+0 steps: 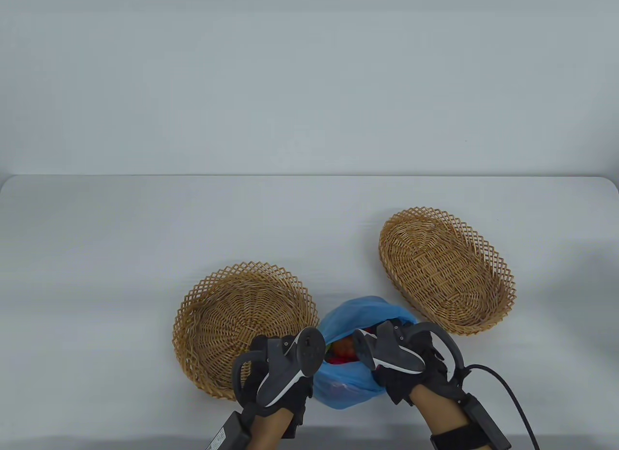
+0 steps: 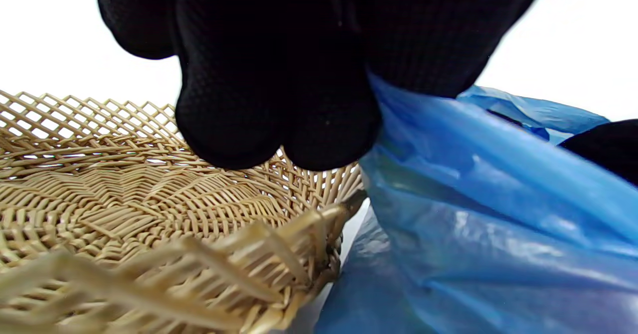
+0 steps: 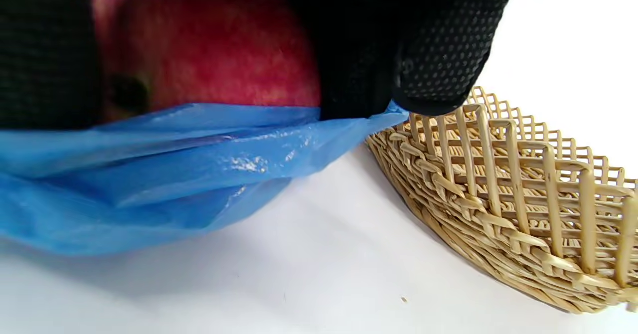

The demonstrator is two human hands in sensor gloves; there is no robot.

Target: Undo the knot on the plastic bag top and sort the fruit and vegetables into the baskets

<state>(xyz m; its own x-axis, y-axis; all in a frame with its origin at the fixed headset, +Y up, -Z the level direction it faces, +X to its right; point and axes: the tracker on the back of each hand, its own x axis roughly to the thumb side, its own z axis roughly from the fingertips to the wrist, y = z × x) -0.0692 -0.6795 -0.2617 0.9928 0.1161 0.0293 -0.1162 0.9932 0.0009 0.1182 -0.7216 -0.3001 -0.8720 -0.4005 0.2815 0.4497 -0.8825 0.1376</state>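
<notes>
Between the two baskets the bag sits on the table, its mouth open with red fruit showing inside. My left hand pinches the bag's rim on the side of the left basket. My right hand curls around an apple just above the bag, nearer the right basket.

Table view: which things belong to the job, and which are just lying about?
Job:
bag, mouth open, both hands gripping its rim
red fruit inside
left basket
right basket
left hand
right hand

Lying about:
cable
</notes>
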